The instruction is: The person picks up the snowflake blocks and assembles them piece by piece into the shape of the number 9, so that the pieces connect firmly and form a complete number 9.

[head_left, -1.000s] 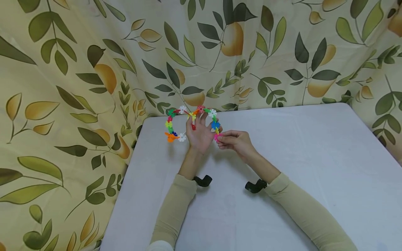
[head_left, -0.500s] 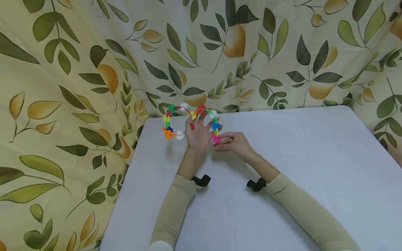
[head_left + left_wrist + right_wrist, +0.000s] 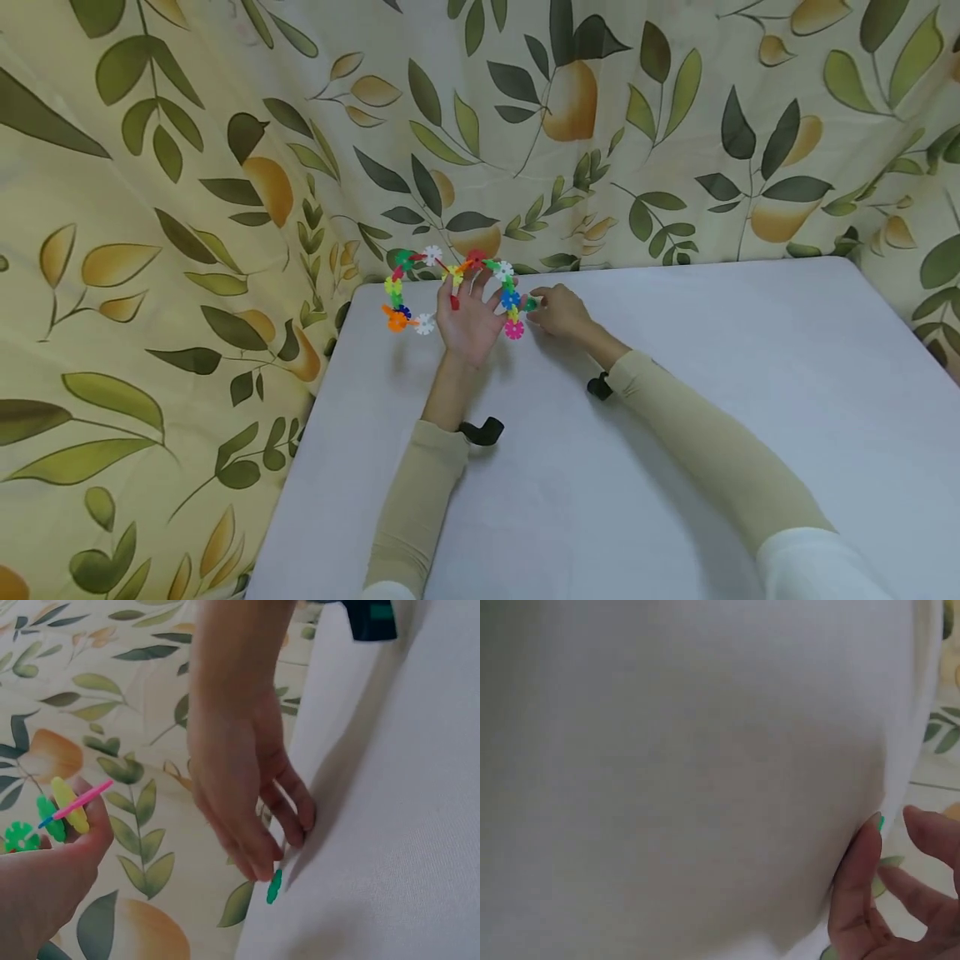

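A chain of colourful interlocking snowflake discs, with an orange disc (image 3: pixel 397 320) and a pink disc (image 3: pixel 514 329) at its ends, is held up over the table's far left part. My left hand (image 3: pixel 471 325) holds this chain, palm toward the head camera, with the yellow disc (image 3: pixel 452 275) by the thumb. Close to its right side, my right hand (image 3: pixel 564 312) pinches a loose green snowflake disc (image 3: pixel 532 304) at the fingertips. In the left wrist view that green disc (image 3: pixel 274 886) shows below the right fingertips; the right wrist view shows only a sliver of it.
The table (image 3: pixel 675 400) is covered with a white cloth and its far edge lies just behind the hands. Leaf-and-fruit patterned curtain (image 3: pixel 637 167) hangs behind and to the left. Black wrist cameras (image 3: pixel 482 431) sit on both wrists.
My right hand has left the pink disc at the chain's end and moved up and slightly away; a loose green disc now shows at its fingertips. The left hand stays nearly still.
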Tool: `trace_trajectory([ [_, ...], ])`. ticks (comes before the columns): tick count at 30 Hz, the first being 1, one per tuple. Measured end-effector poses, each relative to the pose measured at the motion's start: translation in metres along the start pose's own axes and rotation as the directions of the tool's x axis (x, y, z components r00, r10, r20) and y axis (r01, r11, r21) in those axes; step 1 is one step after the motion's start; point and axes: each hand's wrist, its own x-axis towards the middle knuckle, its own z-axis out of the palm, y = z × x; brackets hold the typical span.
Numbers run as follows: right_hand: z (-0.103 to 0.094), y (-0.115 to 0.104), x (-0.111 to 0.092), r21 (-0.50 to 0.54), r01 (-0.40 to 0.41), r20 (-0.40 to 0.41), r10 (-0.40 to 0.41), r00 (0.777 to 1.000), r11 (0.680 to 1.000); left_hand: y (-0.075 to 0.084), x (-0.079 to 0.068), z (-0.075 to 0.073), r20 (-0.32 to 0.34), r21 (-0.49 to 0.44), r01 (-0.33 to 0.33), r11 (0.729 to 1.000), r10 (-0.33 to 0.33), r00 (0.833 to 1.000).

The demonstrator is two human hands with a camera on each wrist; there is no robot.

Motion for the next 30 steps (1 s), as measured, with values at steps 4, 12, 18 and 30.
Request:
trace_trajectory([
  [4, 0.002, -0.002, 0.011, -0.105, 0.016, -0.008, -0.017, 1.000, 0.994, -0.004, -0.001, 0.002, 0.004, -0.011, 0.008, 1.000, -0.008, 1.000],
  [12, 0.000, -0.003, 0.000, 0.043, -0.026, -0.071, 0.029, 0.997, 0.999, -0.004, -0.001, 0.003, 0.098, -0.036, 0.023, 0.999, -0.019, 0.995],
  [18, 0.005, -0.007, -0.032, 0.247, 0.001, -0.087, 0.021, 0.996, 0.969, -0.001, -0.001, 0.000, 0.097, -0.013, 0.005, 1.000, -0.004, 0.995],
  [30, 0.013, -0.039, -0.098, 0.639, 0.091, -0.124, -0.015, 0.992, 0.764, -0.001, 0.000, -0.004, 0.122, -0.010, -0.038, 0.999, 0.039, 0.992],
])
